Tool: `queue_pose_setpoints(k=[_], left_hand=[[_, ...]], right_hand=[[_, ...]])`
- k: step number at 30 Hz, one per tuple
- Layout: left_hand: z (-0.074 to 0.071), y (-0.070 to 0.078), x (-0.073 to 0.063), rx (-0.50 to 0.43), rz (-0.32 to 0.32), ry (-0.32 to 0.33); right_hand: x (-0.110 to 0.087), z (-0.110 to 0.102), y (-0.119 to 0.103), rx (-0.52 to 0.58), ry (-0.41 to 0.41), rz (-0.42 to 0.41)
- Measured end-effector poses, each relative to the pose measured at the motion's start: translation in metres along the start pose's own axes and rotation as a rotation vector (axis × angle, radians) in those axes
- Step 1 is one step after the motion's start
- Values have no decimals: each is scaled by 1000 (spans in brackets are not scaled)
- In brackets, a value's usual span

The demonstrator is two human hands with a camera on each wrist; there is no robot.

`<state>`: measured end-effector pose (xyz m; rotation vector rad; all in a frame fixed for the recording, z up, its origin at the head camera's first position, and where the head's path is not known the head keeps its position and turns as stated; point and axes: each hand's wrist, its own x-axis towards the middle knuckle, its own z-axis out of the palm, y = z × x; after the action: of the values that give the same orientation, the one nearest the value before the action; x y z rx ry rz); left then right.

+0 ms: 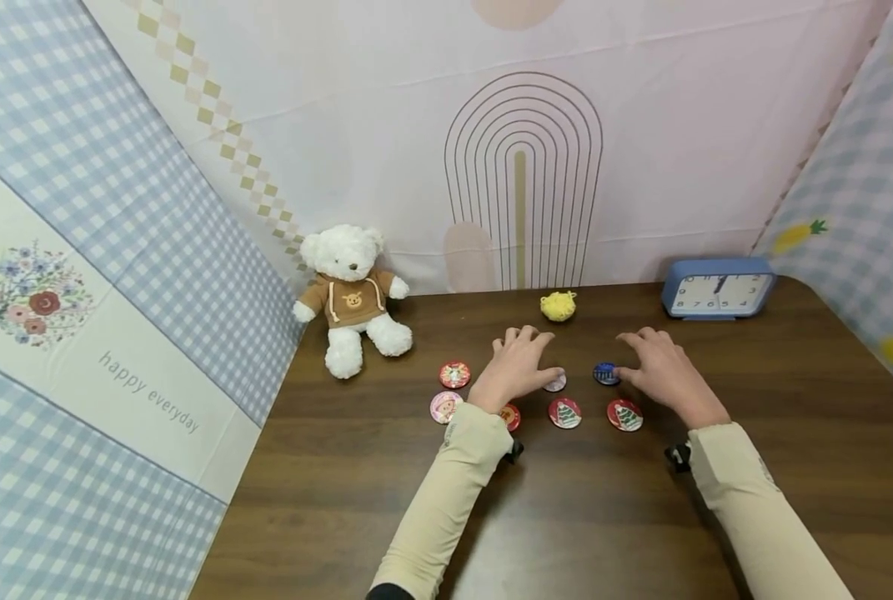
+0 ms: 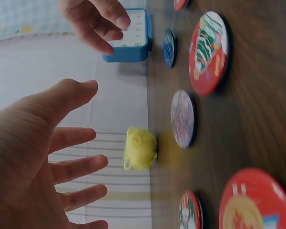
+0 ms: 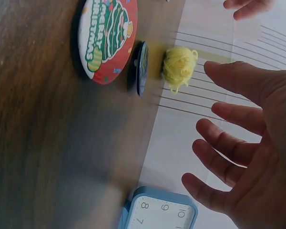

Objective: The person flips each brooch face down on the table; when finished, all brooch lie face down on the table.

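My left hand (image 1: pixel 515 367) hovers over the table with fingers spread and nothing in its grasp. Its thumb overlaps a pale round badge (image 2: pixel 182 118) in the head view. On the other side my right hand (image 1: pixel 665 373), likewise spread and holding nothing, has its thumb beside a dark blue badge (image 1: pixel 605 373). Two red badges with Christmas trees, one left (image 1: pixel 564 413) and one right (image 1: pixel 624 415), lie nearer my body. Round the left wrist are a red badge (image 1: pixel 455 374), a pink one (image 1: pixel 444 407) and a partly hidden red-orange one (image 1: pixel 511 416).
A small ball of yellow yarn (image 1: pixel 558 307) sits behind the badges. At the back right stands a blue clock (image 1: pixel 719 288); a white teddy bear (image 1: pixel 352 300) in a brown hoodie sits at the back left. Cloth-covered walls bound the brown wooden table (image 1: pixel 326 500).
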<state>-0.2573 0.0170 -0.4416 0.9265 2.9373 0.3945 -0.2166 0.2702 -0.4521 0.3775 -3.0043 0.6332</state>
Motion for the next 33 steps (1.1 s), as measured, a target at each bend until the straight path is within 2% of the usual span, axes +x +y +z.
queue_pose_setpoints(k=[9,18,28,33], left_hand=[[13,14,15,-27,-2,-28],[27,27,28,34,8,-61],[46,41,44,23,4,-97],[53,46,46,52,3,-83]], right_hand=[[9,10,4,1,-34,-9],[10,15,7,-13,-44,-2],[16,16,12,-12,-74,1],[17,17,13,-25,-81,-8]])
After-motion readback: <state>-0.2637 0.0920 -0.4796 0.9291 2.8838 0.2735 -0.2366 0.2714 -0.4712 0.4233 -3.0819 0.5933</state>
